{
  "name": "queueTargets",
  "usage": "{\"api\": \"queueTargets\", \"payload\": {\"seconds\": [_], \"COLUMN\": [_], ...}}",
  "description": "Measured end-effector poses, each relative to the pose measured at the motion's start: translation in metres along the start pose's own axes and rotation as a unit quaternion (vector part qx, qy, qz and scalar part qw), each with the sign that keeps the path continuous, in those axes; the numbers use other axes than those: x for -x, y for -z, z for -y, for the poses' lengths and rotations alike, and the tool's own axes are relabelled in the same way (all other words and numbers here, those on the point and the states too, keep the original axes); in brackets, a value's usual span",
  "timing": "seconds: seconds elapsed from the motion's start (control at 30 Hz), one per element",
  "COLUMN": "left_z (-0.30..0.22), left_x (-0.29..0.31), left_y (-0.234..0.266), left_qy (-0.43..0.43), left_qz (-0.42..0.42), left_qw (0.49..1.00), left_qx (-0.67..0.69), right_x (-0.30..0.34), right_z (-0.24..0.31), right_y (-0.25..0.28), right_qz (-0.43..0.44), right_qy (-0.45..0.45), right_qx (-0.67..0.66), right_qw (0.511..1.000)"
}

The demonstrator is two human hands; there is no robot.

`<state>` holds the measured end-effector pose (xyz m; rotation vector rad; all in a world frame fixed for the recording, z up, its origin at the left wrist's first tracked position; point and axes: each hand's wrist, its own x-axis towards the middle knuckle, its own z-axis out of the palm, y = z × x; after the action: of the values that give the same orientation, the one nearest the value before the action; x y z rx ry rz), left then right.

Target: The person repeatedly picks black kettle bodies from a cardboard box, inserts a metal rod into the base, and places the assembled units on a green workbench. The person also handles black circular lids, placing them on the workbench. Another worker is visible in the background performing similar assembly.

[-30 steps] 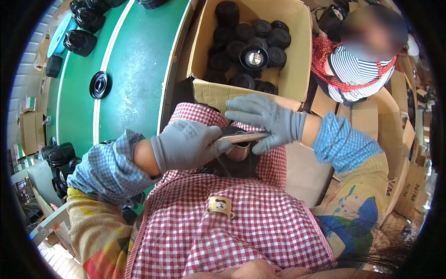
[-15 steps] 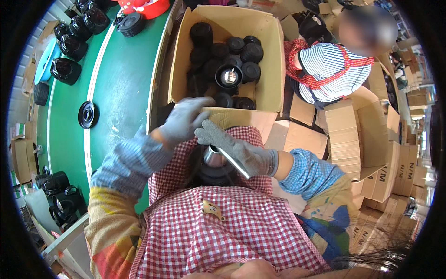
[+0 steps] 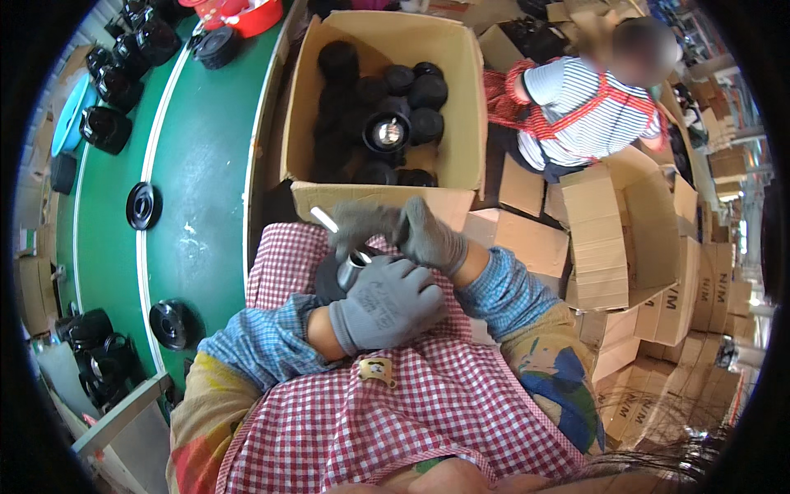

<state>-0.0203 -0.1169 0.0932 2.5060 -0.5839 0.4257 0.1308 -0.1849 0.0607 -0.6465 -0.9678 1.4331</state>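
Observation:
My left hand (image 3: 387, 303), in a grey glove, lies over my lap with its fingers curled in. What its fingers close on is hidden beneath them. Beside it a silver metal cup (image 3: 354, 268) stands up from a black round part (image 3: 327, 281), largely covered by my hands. Just beyond, my right hand (image 3: 421, 237), also gloved, is closed round a slim silver metal rod (image 3: 325, 218); only one end of the rod shows. Both hands are over my checked apron (image 3: 395, 412).
Ahead stands an open cardboard box (image 3: 387, 193) holding several black round parts. On the green belt (image 3: 206, 156) to the left lie a black lid (image 3: 143, 206) and another black round part (image 3: 173, 323). A co-worker (image 3: 592, 107) is at the right, near an open carton (image 3: 634, 222).
My left hand has come down from near the box onto the part in my lap. The rod in my right hand now points far left. A black part has appeared on the belt's near end.

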Motion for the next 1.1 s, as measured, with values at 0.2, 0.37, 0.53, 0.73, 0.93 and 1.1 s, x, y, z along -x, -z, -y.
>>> {"api": "queueTargets", "payload": {"seconds": [0.2, 0.37, 0.53, 0.73, 0.93, 1.1], "left_z": [0.008, 0.022, 0.058, 0.088, 0.075, 0.045], "left_x": [-0.009, -0.003, 0.014, 0.027, 0.028, 0.025], "left_y": [0.004, 0.001, 0.026, 0.018, 0.046, 0.135], "left_qy": [0.032, -0.026, -0.096, -0.126, -0.011, 0.291], "left_qz": [0.002, 0.002, -0.027, -0.111, -0.076, 0.072], "left_qw": [0.998, 0.984, 0.936, 0.713, 0.757, 0.904], "left_qx": [0.063, 0.178, 0.338, 0.681, 0.649, 0.305], "right_x": [-0.065, -0.045, -0.004, 0.057, 0.046, 0.027], "right_z": [-0.053, -0.051, -0.041, 0.002, 0.008, 0.012], "right_y": [0.044, 0.037, 0.043, -0.006, 0.020, 0.030], "right_qz": [0.045, -0.070, -0.191, -0.239, -0.145, -0.055], "right_qy": [0.101, 0.132, 0.097, -0.064, -0.041, -0.073], "right_qx": [0.328, 0.350, 0.507, 0.624, 0.655, 0.635], "right_qw": [0.938, 0.925, 0.835, 0.741, 0.740, 0.767]}}
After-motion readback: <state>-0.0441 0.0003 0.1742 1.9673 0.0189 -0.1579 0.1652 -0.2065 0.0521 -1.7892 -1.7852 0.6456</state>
